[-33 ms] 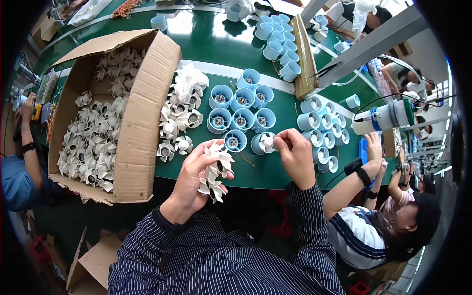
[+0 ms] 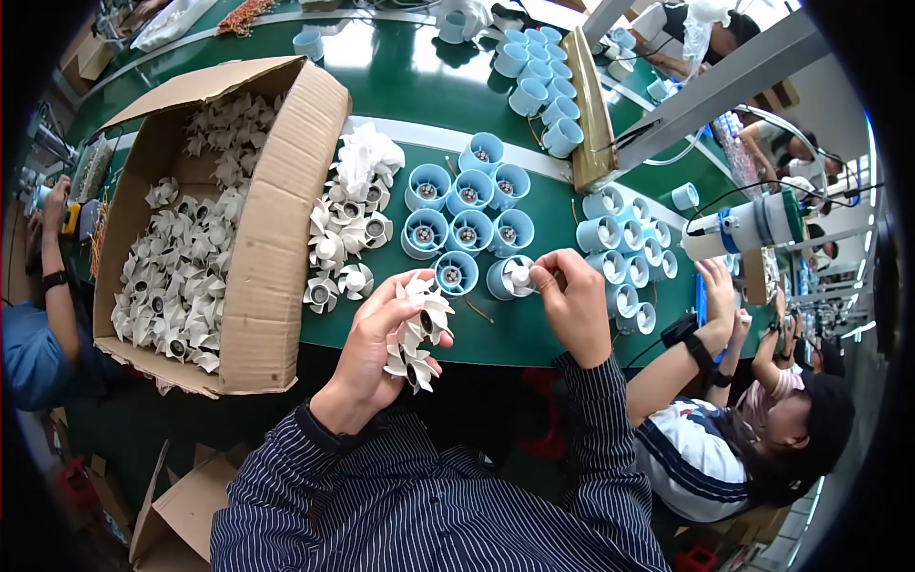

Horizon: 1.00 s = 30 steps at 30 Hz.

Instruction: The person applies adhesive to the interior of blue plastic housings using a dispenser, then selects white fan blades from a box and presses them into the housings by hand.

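Several white fan impellers [image 2: 419, 329] are stacked in my left hand [image 2: 367, 353], its fingers closed around them in front of the blue cups. My right hand [image 2: 577, 300] pinches another white impeller [image 2: 518, 276] by its edge, at the mouth of a light blue cup-shaped housing [image 2: 498, 279]. How deep that impeller sits inside cannot be told. Close by, a cluster of similar blue housings [image 2: 470, 234] stands open side up, motor parts showing inside. Loose impellers [image 2: 329, 243] lie on the table left of this cluster.
A large cardboard box [image 2: 272, 238] full of impellers stands at left. More blue housings [image 2: 605, 234] lie in rows at right, below a metal post [image 2: 710, 91]. A co-worker's forearm [image 2: 672, 367] reaches over the table's right side. White plastic [image 2: 367, 157] lies behind the loose impellers.
Both of my hands and the impellers in them stay in place. The co-worker's hand at right has shifted slightly.
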{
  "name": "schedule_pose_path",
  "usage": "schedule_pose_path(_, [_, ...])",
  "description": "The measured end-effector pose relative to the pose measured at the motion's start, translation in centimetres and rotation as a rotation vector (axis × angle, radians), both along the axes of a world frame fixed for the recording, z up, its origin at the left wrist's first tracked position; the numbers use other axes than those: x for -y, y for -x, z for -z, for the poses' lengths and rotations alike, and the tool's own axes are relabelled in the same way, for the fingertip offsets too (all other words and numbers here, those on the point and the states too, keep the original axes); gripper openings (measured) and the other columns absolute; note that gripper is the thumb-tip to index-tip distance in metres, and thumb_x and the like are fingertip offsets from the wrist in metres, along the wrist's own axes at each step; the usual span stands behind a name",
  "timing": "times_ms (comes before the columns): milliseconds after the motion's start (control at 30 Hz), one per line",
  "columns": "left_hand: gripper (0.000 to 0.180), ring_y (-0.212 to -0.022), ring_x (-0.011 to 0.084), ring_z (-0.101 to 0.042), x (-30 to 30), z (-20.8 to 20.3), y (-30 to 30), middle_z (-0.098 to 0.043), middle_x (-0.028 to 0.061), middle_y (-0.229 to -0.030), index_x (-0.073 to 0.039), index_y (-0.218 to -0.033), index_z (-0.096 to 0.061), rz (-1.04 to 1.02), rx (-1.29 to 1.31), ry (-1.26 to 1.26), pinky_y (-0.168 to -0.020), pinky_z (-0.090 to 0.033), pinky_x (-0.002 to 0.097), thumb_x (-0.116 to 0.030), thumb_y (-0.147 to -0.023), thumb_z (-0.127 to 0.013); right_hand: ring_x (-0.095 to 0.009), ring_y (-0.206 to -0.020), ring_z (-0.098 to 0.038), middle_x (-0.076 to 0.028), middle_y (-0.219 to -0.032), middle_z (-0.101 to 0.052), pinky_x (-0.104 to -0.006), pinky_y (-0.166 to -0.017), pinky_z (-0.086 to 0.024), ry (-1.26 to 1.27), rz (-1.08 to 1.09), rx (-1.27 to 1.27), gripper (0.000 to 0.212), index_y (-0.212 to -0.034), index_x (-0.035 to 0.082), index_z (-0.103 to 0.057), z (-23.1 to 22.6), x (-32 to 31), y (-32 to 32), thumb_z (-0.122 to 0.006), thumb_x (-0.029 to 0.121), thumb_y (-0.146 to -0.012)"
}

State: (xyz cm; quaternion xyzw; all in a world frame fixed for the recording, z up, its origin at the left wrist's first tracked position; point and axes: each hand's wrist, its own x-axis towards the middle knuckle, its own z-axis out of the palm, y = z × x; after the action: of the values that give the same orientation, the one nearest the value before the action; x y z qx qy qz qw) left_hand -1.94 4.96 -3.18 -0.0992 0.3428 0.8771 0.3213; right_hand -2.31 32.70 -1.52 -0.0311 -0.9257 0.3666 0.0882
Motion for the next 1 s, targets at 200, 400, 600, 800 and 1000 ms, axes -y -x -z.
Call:
schedule_pose_path(200, [0.055, -0.087, 0.0255, -0.076, -0.4, -0.1, -0.1, -0.069, 0.0161, -0.117, -0.004, -0.155, -0.047, -0.023, -0.024, 0.061, -0.053, -0.066, 0.0362, -0.021, -0.104, -0.058, -0.02, -0.071, -0.064, -0.011, -0.084, -0.07, -0.0326, -0.067, -0.051, -0.025, -0.012, -0.102, 0.009, -0.094, 0.001, -0.08, -1.4, 1.1, -0.5, -0.081, 0.01, -0.091])
schedule_pose_path(400, [0.054, -0.085, 0.0246, -0.075, -0.7, -0.2, 0.2, -0.069, 0.0157, -0.115, -0.003, -0.154, -0.047, -0.04, -0.048, 0.095, -0.054, -0.065, 0.036, -0.02, -0.104, -0.058, -0.025, -0.074, -0.067, -0.011, -0.088, -0.071, -0.0364, -0.068, -0.053, -0.3, -0.014, -0.058, 0.009, -0.096, 0.003, -0.082, -1.1, 1.4, -0.5, -0.084, 0.01, -0.089])
schedule_pose_path(600, [0.055, -0.085, 0.0233, -0.075, -0.5, 0.2, -0.1, -0.07, 0.0146, -0.112, -0.003, -0.153, -0.048, -0.062, -0.059, 0.115, -0.055, -0.065, 0.0358, -0.022, -0.103, -0.062, -0.027, -0.081, -0.071, -0.009, -0.094, -0.073, -0.0366, -0.072, -0.056, -0.176, -0.154, -0.18, 0.018, -0.102, 0.004, -0.08, -3.4, 4.5, -0.9, -0.086, 0.007, -0.086])
schedule_pose_path(800, [0.055, -0.083, 0.0224, -0.075, -0.4, -0.3, 0.1, -0.07, 0.0143, -0.111, -0.004, -0.152, -0.048, -0.009, -0.041, 0.092, -0.054, -0.065, 0.0345, -0.023, -0.103, -0.063, -0.027, -0.088, -0.073, -0.01, -0.099, -0.075, -0.0365, -0.075, -0.059, -0.069, -0.613, -0.309, 0.021, -0.102, 0.003, -0.078, -5.1, 6.4, -1.1, -0.086, -0.002, -0.083])
schedule_pose_path(1000, [0.05, -0.081, 0.0224, -0.075, 0.4, -0.3, 0.2, -0.069, 0.0141, -0.111, -0.004, -0.15, -0.051, 0.074, 0.025, -0.009, -0.054, -0.065, 0.0347, -0.022, -0.104, -0.061, -0.026, -0.087, -0.073, -0.01, -0.097, -0.075, -0.0358, -0.074, -0.059, -0.11, -0.764, -0.367, 0.017, -0.098, 0.001, -0.077, -5.2, 6.1, -0.7, -0.084, -0.005, -0.083])
